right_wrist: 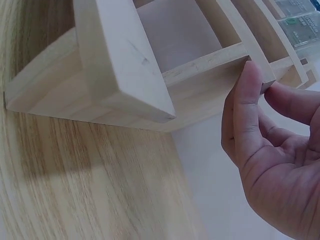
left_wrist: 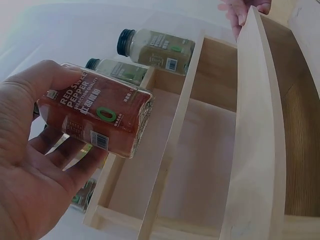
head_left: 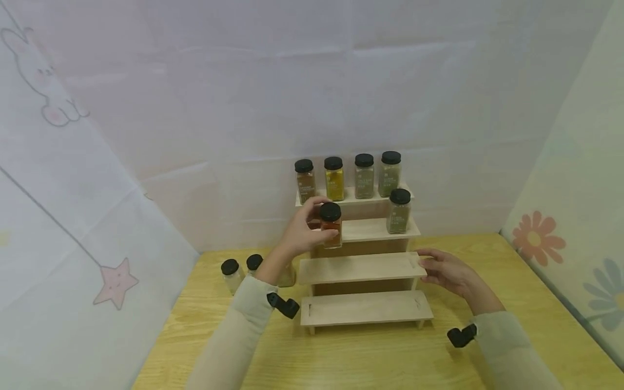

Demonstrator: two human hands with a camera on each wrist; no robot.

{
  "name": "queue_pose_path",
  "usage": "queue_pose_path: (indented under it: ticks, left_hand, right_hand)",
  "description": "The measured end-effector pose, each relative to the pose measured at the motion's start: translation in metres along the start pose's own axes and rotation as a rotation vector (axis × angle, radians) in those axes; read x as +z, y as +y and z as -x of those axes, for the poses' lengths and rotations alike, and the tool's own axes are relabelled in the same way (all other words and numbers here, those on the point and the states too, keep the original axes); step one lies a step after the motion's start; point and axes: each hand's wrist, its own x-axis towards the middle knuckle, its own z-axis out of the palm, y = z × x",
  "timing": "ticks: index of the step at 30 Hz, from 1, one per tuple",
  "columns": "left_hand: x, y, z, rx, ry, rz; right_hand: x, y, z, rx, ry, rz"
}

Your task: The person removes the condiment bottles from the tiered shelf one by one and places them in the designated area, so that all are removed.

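My left hand holds a spice jar with a black lid and red powder, in front of the second step from the top of a wooden tiered rack. In the left wrist view its label reads "RED SWEET PEPPER"; the thumb lies on one side and fingers are behind. At the rack's right side my right hand pinches the end of a lower step between thumb and fingers, seen close in the right wrist view. A greenish-brown spice jar stands at the right end of the second step.
On the top step stand a reddish-brown jar, a yellow jar and two greenish jars. Left of the rack, several more jars stand on the wooden table, partly behind my left arm. Cloth walls surround the table.
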Motion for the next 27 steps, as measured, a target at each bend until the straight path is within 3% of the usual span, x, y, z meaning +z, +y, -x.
queue_pose_path:
  ticks: [9, 15, 27]
  left_hand:
    - [-0.019, -0.005, 0.018, -0.038, 0.018, 0.03]
    - [-0.03, -0.007, 0.026, -0.06, 0.041, 0.001]
    - [-0.048, -0.018, 0.051, -0.086, 0.038, -0.04]
  right_hand:
    - [0.001, -0.004, -0.001, 0.002, 0.003, 0.031]
    - [0.001, -0.007, -0.001, 0.021, 0.022, 0.026]
    - [0.005, -0.011, -0.001, 0.028, 0.042, 0.123]
